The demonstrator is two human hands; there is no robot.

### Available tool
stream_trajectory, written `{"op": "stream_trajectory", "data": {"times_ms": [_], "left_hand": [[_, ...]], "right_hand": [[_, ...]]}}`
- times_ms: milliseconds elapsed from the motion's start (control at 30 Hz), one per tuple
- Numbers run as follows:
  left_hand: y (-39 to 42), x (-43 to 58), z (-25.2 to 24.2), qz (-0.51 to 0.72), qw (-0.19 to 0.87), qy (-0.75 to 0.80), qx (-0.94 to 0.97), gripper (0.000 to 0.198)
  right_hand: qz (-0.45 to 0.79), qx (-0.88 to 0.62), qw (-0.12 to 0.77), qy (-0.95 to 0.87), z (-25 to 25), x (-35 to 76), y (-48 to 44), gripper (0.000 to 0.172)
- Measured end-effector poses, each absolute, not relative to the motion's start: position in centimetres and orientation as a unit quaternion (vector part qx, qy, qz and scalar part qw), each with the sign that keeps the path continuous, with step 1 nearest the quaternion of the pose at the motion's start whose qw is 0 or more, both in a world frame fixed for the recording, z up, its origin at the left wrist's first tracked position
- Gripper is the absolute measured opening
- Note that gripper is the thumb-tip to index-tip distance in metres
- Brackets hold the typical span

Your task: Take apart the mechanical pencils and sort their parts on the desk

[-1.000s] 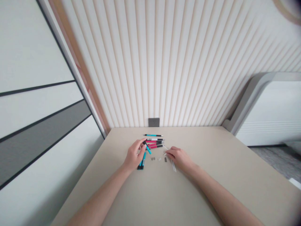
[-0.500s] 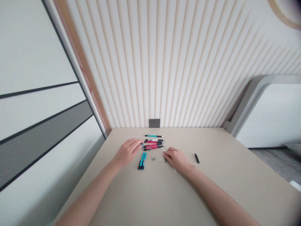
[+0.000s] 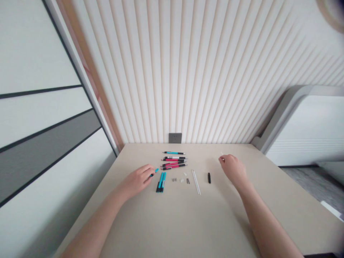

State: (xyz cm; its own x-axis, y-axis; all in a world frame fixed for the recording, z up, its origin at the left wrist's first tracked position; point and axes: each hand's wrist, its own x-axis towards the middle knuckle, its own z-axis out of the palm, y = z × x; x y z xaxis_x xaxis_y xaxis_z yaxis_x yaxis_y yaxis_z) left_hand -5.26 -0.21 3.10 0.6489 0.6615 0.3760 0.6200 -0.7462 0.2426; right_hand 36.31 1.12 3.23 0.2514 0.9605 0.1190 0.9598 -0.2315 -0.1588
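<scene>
1. While the left hand [image 3: 137, 181] grips a small teal pen part [image 3: 155, 172], that part's long axis slants toward the far right.
2. The right hand [image 3: 233, 168] pinches a thin white stick [image 3: 221, 153] pointing far left.
3. Between them on the tabletop [image 3: 188, 222] lie crosswise pens [image 3: 173, 165], lengthwise teal pens [image 3: 161, 182], 2 white rods [image 3: 196, 182], and a black pen part [image 3: 209, 178].

Your left hand [image 3: 135, 181] covers most of a slim teal plastic piece [image 3: 156, 170]; only its tip shows past your fingers, so its shape can't be read. A thin white sliver [image 3: 221, 153] pokes out by the fingertips of your right hand [image 3: 233, 168], the rest of it out of sight or too fine to follow. The tiny grey and silver parts [image 3: 174, 179] are too small to identify. Your bare forearms [image 3: 94, 222] run off the bottom edge. A blurred tan arc [image 3: 331, 14] in the top right corner can't be made out.
</scene>
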Motion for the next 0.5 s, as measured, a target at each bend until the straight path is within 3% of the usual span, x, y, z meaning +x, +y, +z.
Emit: {"op": "stream_trajectory", "data": {"times_ms": [100,200,300,500], "left_hand": [[-0.2,-5.5,3.0,0.193,0.061,0.365,0.909,0.019],[-0.3,-5.6,3.2,0.157,0.090,0.372,0.910,0.018],[-0.6,-5.5,3.5,0.145,0.123,0.370,0.909,0.016],[-0.8,-5.5,3.6,0.125,0.159,0.376,0.904,0.010]], "right_hand": [[0.030,-0.845,0.016,-0.534,2.7,41.0,1.4,0.030],[0.070,-0.858,-0.030,-0.508,1.3,44.3,1.4,0.037],[0.106,-0.839,-0.040,-0.532,-0.1,46.0,1.4,0.040],[0.133,-0.813,-0.034,-0.566,-1.1,45.3,1.8,0.026]]}}
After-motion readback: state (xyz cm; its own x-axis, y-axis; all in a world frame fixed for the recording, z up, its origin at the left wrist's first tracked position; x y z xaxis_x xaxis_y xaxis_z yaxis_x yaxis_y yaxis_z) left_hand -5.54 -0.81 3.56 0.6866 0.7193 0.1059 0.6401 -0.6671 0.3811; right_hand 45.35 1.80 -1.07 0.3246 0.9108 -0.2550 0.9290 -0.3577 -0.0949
